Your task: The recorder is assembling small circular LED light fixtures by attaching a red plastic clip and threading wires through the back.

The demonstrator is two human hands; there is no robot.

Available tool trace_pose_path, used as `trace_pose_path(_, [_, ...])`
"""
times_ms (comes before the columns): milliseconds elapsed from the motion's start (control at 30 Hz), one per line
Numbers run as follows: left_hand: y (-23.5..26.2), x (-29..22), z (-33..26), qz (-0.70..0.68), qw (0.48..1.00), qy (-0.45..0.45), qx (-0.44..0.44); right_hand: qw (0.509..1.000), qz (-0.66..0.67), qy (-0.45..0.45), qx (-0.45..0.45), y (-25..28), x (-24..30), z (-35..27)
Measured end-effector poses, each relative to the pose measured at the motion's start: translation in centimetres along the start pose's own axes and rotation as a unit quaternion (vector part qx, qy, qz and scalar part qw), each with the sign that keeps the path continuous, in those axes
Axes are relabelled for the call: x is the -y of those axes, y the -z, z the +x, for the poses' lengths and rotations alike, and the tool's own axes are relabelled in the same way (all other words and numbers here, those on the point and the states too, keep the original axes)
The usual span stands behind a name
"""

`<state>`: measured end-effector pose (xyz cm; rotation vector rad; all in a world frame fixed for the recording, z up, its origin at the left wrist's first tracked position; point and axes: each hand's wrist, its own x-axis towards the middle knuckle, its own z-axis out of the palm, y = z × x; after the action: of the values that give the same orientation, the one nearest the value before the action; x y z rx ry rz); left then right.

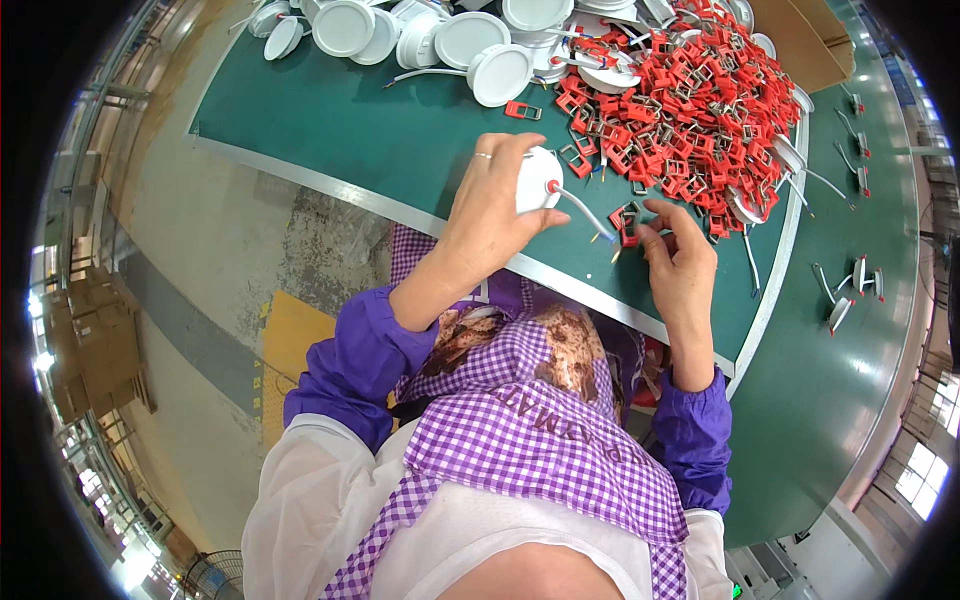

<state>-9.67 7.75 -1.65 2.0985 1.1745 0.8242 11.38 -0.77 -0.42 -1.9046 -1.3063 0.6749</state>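
Note:
My left hand [488,205] is closed round a small white round lamp housing [537,182], its back turned up. From a red grommet on the housing a white cable [588,212] runs toward the right, ending in bare-tipped wires. A red clip with a metal spring [627,224] is at the fingertips of my right hand [682,258], which is pinched on its edge just past the cable end. Both hands are over the near edge of the green table [400,150].
A large heap of red spring clips [675,110] lies beyond my right hand. White round lamps [472,40] crowd the far side, with a cardboard box [800,40] behind the clips. More lamps [858,275] rest on a green belt surface at the right, past a pale metal edge.

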Motion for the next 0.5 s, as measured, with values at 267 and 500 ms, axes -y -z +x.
trace_pose_path(267, [0.1,0.7,-0.9,-0.442,0.877,0.191,-0.009,0.993,-0.085,0.062,0.056,0.4,0.6,0.3])
trace_pose_path(500, [0.6,-1.2,-1.2,-0.559,0.765,0.319,0.022,0.996,-0.069,0.005,0.061,0.9,0.4,0.4])
